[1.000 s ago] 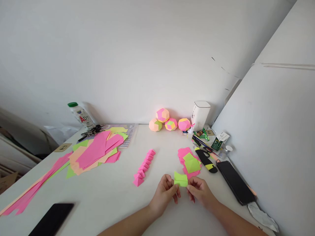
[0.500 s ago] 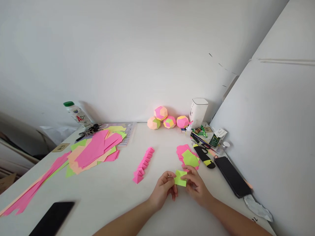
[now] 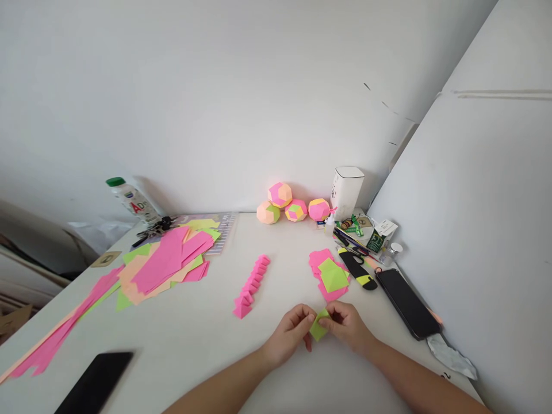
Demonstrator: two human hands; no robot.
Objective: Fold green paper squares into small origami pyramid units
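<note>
Between my two hands is a small piece of green paper [image 3: 319, 326], turned at an angle and partly covered by fingers. My left hand [image 3: 290, 332] pinches its left edge between thumb and fingers. On the other side, my right hand [image 3: 348, 326] grips the paper with the thumb pressed on its face. Just beyond lies a green paper piece [image 3: 333, 276] on top of several pink paper pieces [image 3: 319, 260]. Left of my hands, a row of folded pink paper units [image 3: 252, 286] stands nested in a slanting line on the table.
Several paper balls [image 3: 295, 210] sit by the wall next to a white container [image 3: 347, 192]. A black-and-yellow cutter [image 3: 357, 268] and a black phone [image 3: 407, 303] lie right. Paper sheets [image 3: 159, 261], a bottle [image 3: 133, 201] and a dark flat device [image 3: 95, 382] are left.
The green paper has been tilted from lying nearly square to a slant, and looks narrower. My right thumb now presses on it, and my fingers have closed in around it.
</note>
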